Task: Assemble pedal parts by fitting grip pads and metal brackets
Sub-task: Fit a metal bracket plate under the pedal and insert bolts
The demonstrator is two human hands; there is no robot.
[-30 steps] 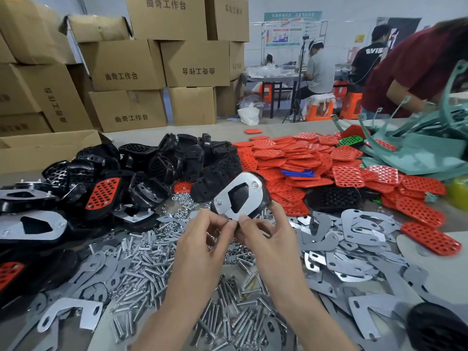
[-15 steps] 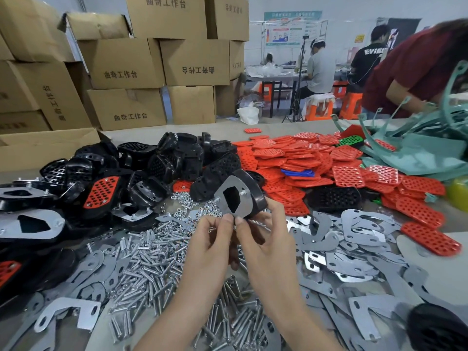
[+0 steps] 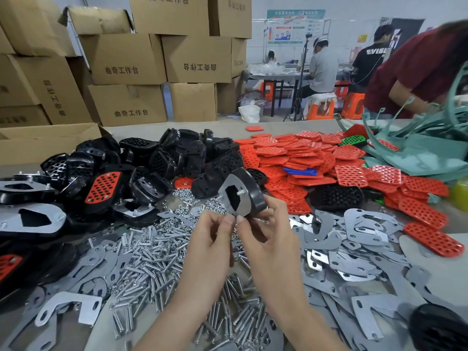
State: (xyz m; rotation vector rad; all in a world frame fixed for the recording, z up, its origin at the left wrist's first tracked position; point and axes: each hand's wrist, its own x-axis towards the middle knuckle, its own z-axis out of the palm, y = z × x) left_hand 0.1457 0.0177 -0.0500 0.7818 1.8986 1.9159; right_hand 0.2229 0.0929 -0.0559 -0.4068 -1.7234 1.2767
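Holding a black pedal body [image 3: 249,192] up above the middle of the table [image 3: 443,272], the person has both hands meeting just beneath it. The right hand [image 3: 268,239] wraps its fingers behind the pedal's lower edge and grasps it, tilted so the grey metal bracket [image 3: 234,198] on its underside faces the camera. A bolt end pokes out through that plate, beside the dark angular cut-out. The left hand [image 3: 211,239] has thumb and forefinger pinched together at the bracket's lower corner, right against the right thumb; whatever small part sits between those fingertips is too tiny to make out.

Down below, a heap of silver bolts [image 3: 152,262] spreads under both wrists, with a scatter of small nuts [image 3: 192,198] just beyond. Loose grey brackets [image 3: 354,249] cover the table on the right. Further back, a pile of black pedal bodies [image 3: 162,158] sits to the left, and a wide drift of red grip pads [image 3: 316,158] lies to the right. One finished pedal with a red pad [image 3: 102,187] rests among the black ones on the left. Cardboard boxes [image 3: 126,59] are stacked behind.
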